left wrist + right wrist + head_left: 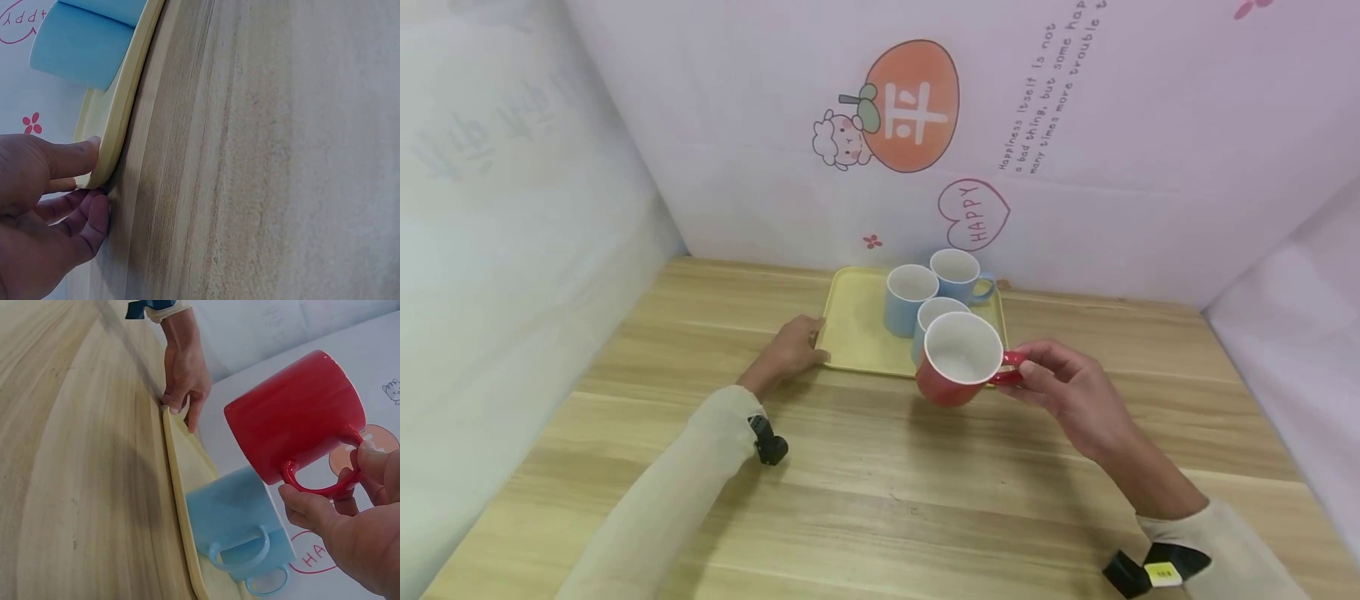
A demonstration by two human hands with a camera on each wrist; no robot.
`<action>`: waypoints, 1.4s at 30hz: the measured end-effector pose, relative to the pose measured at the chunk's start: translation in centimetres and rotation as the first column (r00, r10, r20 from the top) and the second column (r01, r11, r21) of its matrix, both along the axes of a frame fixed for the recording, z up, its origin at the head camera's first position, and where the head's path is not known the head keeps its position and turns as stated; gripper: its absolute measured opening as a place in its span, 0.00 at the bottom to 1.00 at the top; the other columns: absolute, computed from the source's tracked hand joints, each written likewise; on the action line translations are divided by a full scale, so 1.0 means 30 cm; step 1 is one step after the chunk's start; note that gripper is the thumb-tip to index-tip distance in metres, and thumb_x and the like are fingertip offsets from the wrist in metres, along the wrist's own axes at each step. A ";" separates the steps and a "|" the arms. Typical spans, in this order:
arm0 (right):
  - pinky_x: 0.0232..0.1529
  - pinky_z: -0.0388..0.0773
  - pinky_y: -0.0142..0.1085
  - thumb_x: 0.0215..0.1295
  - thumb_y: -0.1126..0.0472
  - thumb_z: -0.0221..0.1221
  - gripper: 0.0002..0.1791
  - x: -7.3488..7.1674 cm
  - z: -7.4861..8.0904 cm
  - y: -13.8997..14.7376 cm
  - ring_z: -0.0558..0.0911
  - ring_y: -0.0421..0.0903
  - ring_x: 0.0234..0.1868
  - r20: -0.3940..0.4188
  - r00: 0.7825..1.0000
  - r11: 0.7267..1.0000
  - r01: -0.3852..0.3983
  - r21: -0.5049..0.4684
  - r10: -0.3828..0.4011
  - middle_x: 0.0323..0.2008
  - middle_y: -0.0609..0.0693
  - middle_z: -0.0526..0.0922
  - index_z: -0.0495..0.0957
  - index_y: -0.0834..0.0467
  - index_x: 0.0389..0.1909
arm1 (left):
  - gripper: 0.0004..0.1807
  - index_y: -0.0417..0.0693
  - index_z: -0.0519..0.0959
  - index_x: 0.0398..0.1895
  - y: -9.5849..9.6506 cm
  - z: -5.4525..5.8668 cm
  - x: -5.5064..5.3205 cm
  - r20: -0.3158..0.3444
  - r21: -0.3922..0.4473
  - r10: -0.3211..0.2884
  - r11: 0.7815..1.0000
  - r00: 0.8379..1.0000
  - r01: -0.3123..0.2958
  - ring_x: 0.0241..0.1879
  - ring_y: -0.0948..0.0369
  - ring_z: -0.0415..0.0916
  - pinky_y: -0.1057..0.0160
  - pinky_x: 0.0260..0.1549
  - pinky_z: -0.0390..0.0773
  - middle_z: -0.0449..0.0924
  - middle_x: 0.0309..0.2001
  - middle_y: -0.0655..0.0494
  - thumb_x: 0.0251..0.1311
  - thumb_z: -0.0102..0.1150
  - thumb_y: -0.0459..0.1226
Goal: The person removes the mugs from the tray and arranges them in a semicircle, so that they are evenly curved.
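A red mug (951,387) with a white inside is up in the air over the front edge of a yellow tray (857,333). My right hand (1078,396) pinches it by its handle, which shows clearly in the right wrist view. On the tray stand three light blue mugs: one at the back (955,287), one left of it (901,312), and one in front (919,329) that the red mug partly covers in the head view. My left hand (793,346) grips the tray's left end, thumb (78,159) over the rim and fingers curled below it.
The tray lies on a wooden table (850,492), close to the printed cloth (760,167) at the back. White cloth walls (512,250) stand at both sides. A small black camera (767,442) sits on the left sleeve, another (1127,575) on the right.
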State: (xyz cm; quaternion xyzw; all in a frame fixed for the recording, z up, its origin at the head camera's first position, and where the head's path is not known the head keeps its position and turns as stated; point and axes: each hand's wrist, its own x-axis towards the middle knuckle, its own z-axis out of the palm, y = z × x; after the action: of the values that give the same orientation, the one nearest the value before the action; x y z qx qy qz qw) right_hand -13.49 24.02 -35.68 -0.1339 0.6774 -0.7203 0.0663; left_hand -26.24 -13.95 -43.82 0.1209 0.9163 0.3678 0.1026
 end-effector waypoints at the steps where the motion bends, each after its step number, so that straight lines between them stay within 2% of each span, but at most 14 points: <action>1: 0.50 0.79 0.43 0.74 0.70 0.54 0.10 0.003 -0.003 -0.002 0.85 0.50 0.47 0.002 1.000 1.000 -0.005 0.015 0.005 0.47 0.55 0.81 0.78 0.67 0.50 | 0.38 0.28 0.63 0.70 0.000 0.001 0.000 0.001 0.004 -0.002 1.000 1.000 0.002 0.61 0.38 0.67 0.44 0.64 0.65 0.67 0.63 0.27 0.56 0.67 0.29; 6: 0.51 0.79 0.45 0.74 0.70 0.53 0.10 0.014 -0.028 -0.017 0.85 0.52 0.47 0.005 0.999 0.999 -0.041 0.033 0.041 0.47 0.55 0.81 0.76 0.70 0.50 | 0.39 0.29 0.63 0.70 0.000 0.001 -0.004 0.005 0.016 0.011 1.000 1.000 -0.011 0.60 0.39 0.68 0.44 0.63 0.67 0.68 0.62 0.28 0.55 0.68 0.29; 11: 0.51 0.80 0.45 0.73 0.72 0.53 0.09 0.026 -0.061 -0.036 0.85 0.51 0.47 0.006 0.996 0.996 -0.084 0.027 0.084 0.45 0.55 0.82 0.76 0.71 0.49 | 0.38 0.26 0.67 0.67 -0.005 0.008 -0.004 0.037 0.046 0.043 0.998 0.998 -0.044 0.56 0.40 0.70 0.45 0.61 0.69 0.70 0.58 0.29 0.52 0.69 0.29; 18: 0.50 0.80 0.48 0.72 0.74 0.52 0.10 0.040 -0.113 -0.063 0.85 0.51 0.47 -0.005 0.991 0.991 -0.132 -0.005 0.132 0.45 0.55 0.82 0.74 0.74 0.49 | 0.41 0.27 0.61 0.70 -0.011 0.022 -0.004 0.070 0.065 0.025 0.997 0.997 -0.029 0.60 0.42 0.67 0.47 0.65 0.64 0.66 0.63 0.28 0.54 0.68 0.28; 22: 0.50 0.80 0.48 0.71 0.75 0.53 0.09 0.047 -0.135 -0.077 0.85 0.51 0.47 -0.006 0.989 0.989 -0.149 -0.010 0.149 0.46 0.55 0.82 0.76 0.73 0.49 | 0.42 0.28 0.59 0.71 -0.013 0.017 -0.012 0.088 0.059 0.011 0.998 0.996 -0.016 0.58 0.43 0.68 0.47 0.64 0.65 0.66 0.62 0.28 0.54 0.68 0.27; 27: 0.49 0.80 0.49 0.70 0.77 0.53 0.09 0.053 -0.149 -0.091 0.84 0.50 0.48 -0.023 0.985 0.985 -0.173 -0.026 0.172 0.46 0.55 0.81 0.75 0.74 0.49 | 0.42 0.27 0.61 0.71 -0.013 0.004 -0.019 0.074 0.041 0.002 0.999 0.997 -0.005 0.53 0.45 0.69 0.47 0.62 0.68 0.69 0.59 0.29 0.52 0.69 0.28; 36: 0.49 0.79 0.48 0.71 0.75 0.53 0.09 0.035 -0.151 -0.111 0.85 0.51 0.48 -0.035 0.964 0.965 -0.263 -0.018 0.263 0.46 0.54 0.83 0.77 0.71 0.49 | 0.39 0.27 0.65 0.68 -0.013 0.016 -0.022 0.047 0.027 0.001 1.000 0.999 -0.002 0.55 0.43 0.69 0.47 0.62 0.68 0.71 0.57 0.30 0.52 0.69 0.27; 39: 0.49 0.80 0.48 0.71 0.74 0.54 0.09 0.027 -0.156 -0.116 0.85 0.52 0.47 -0.039 0.957 0.958 -0.287 0.005 0.287 0.46 0.55 0.83 0.76 0.72 0.49 | 0.37 0.26 0.67 0.67 -0.012 0.014 -0.021 0.039 0.036 -0.014 0.999 0.999 0.013 0.54 0.43 0.70 0.46 0.61 0.68 0.71 0.56 0.30 0.52 0.69 0.27; 42: 0.48 0.81 0.48 0.70 0.74 0.55 0.09 0.021 -0.165 -0.127 0.85 0.51 0.45 -0.046 0.954 0.953 -0.294 0.071 0.298 0.44 0.55 0.83 0.77 0.73 0.48 | 0.37 0.27 0.68 0.67 -0.016 0.010 -0.016 0.049 0.045 -0.016 0.999 0.999 0.013 0.53 0.43 0.70 0.46 0.62 0.68 0.71 0.55 0.31 0.52 0.69 0.27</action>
State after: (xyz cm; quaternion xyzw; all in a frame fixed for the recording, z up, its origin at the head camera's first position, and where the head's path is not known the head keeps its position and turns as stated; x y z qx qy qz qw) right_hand -12.87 20.22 -40.61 -0.2518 0.6739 -0.6762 0.1588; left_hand -26.71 -14.44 -43.53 0.1207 0.9042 0.3901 0.1251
